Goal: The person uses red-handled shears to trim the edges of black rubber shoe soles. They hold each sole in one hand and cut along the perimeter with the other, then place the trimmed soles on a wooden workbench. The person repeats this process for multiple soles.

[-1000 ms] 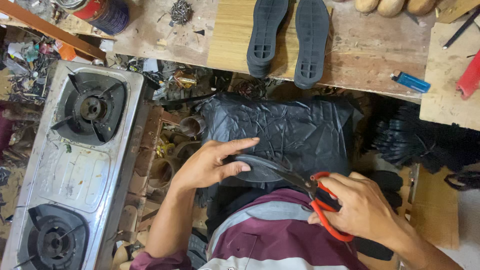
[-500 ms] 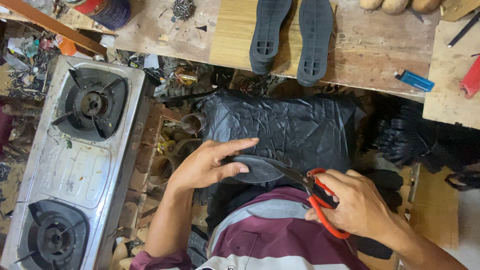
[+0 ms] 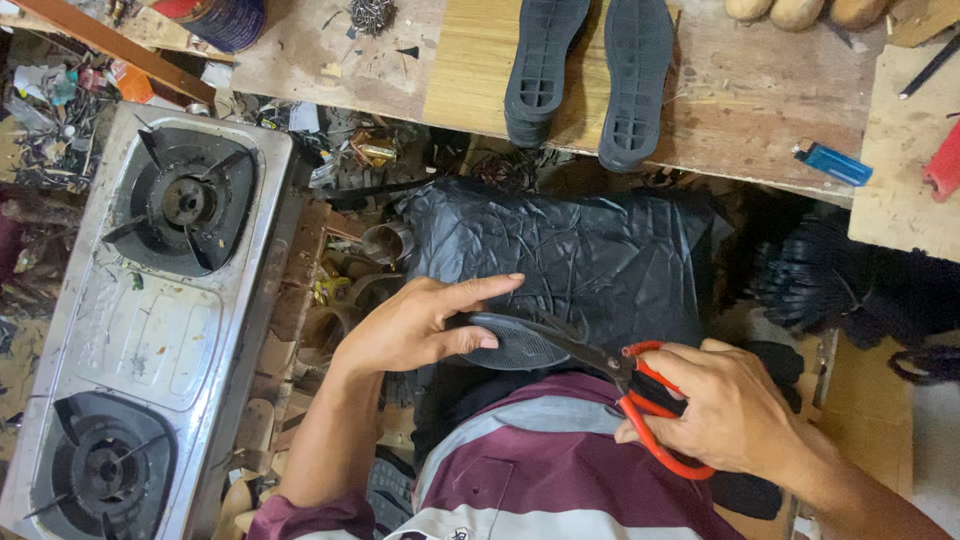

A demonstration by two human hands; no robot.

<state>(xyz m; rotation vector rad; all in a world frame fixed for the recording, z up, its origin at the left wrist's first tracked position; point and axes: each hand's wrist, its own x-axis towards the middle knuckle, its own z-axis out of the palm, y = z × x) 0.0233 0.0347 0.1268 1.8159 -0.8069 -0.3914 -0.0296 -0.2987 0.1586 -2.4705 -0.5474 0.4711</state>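
Between the fingers (image 3: 470, 295) of the left hand (image 3: 415, 325) lies a dark sole piece (image 3: 515, 345), pinched with the thumb on its near side and the other fingers stretched flat and pressed together along its far side. Just right of those fingertips, the blades of the red-handled scissors (image 3: 625, 385) meet the edge of the sole piece. The right hand (image 3: 725, 410) holds the scissors, its fingers curled through the red loops and closed around them; whether the blades are parted cannot be told.

Beyond the left fingertips spreads a crinkled black plastic sheet (image 3: 580, 255), covering the lap area under both hands. Nearer than the hands is a maroon and grey striped shirt (image 3: 540, 470).

Farther out past the sheet, on the wooden desk (image 3: 750, 95), 2 black shoe soles (image 3: 590, 70) lie side by side, tread up. Off to the right of them on the desk rests a blue lighter (image 3: 833, 163). Well to the left of the left hand stands a 2-burner steel gas stove (image 3: 140, 320), with a dark can (image 3: 222, 20) beyond it.
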